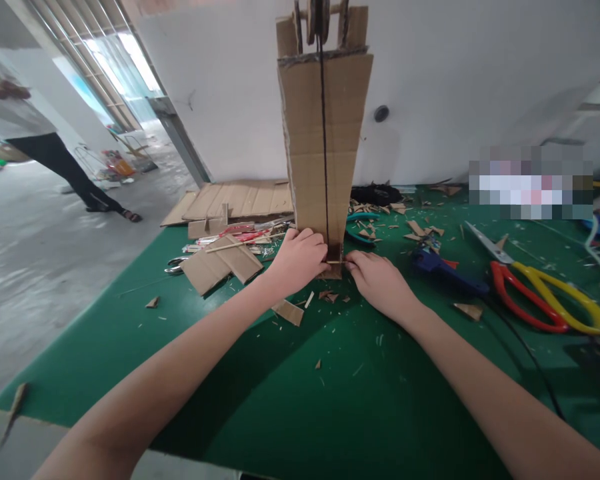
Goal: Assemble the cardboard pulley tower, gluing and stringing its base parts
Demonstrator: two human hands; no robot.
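Observation:
A tall tapered cardboard tower (323,140) stands upright on the green table (290,393), with a black string running down its front from a wheel at the top. My left hand (300,259) is closed around the tower's base on its left side. At the base's right side, my right hand (377,280) pinches a thin wooden stick (336,262) that pokes out there.
Cardboard pieces (220,263) and flat sheets (240,199) lie at the left. A blue glue gun (443,267), red and yellow scissors (535,290), teal pliers (357,230) and scraps are at the right. Another person (40,133) stands on the floor far left. White wall behind.

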